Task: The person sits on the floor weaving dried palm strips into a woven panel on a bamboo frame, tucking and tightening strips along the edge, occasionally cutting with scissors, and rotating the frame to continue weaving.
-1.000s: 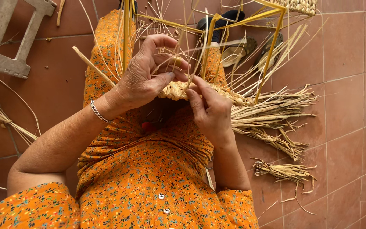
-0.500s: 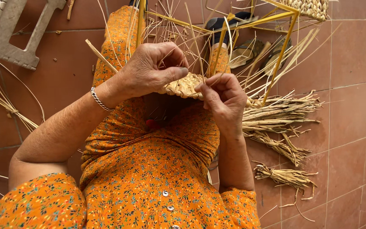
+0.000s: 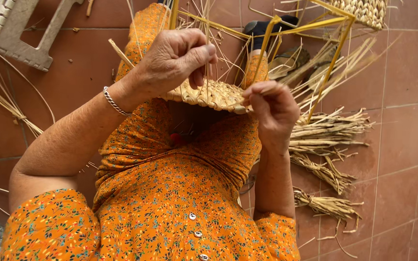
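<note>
Left hand [image 3: 175,60] pinches upright straw strands [image 3: 206,77], right hand [image 3: 272,108] grips the woven straw piece [image 3: 214,94], steadying it over the lap

Soft even daylight, perhaps slight blur

Woven straw piece [image 3: 214,94] now turned flatter, more of its plaited face showing than a second ago, when it was a small bunched knot. Left hand [image 3: 175,60] has closed its fingers, pinching upright strands. Right hand [image 3: 272,108] has shifted right, to the piece's right edge.
</note>
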The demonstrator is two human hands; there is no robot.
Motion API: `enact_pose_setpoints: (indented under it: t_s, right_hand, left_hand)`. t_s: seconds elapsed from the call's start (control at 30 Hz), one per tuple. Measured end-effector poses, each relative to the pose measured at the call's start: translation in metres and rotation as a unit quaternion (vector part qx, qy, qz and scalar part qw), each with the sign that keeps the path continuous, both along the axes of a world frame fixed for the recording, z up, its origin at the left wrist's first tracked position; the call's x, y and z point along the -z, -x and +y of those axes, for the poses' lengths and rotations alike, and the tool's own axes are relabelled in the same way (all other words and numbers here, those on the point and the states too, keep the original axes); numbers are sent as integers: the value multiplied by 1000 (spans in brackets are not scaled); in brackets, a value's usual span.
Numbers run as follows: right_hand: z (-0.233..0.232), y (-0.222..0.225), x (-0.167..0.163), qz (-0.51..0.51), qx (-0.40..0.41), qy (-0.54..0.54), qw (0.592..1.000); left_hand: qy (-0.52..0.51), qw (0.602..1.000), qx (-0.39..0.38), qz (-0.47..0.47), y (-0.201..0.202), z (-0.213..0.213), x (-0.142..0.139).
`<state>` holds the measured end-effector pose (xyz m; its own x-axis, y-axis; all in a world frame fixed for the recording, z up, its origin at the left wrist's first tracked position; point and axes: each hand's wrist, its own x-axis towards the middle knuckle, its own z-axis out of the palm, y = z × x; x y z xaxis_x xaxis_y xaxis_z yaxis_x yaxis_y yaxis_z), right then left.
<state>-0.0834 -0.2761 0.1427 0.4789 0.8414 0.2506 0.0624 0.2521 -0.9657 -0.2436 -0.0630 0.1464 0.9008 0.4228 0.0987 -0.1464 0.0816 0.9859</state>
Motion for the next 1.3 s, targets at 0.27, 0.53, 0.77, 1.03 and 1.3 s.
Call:
enact_pose_setpoints:
  t_s: [0.27,0.53,0.77,1.03,1.3]
  right_hand:
    - [17,-13,-7,-2,13,78,997]
    - [26,-21,-5,-23,34,106,993]
    - [19,-22,4,-6,17,103,994]
    - [28,-15,13,-4,80,114,990]
    - [21,-16,16,-25,85,84,993]
  left_hand:
    - [-3,1000,12,-9,0,3,-4]
    - [-79,996,-41,-16,-6,2,-7]
    - [-38,999,-16,20,-7,16,-9]
    - [-240,965,-105,-19,-8,9,5]
    - [-334,942,27,23,20,13,-36]
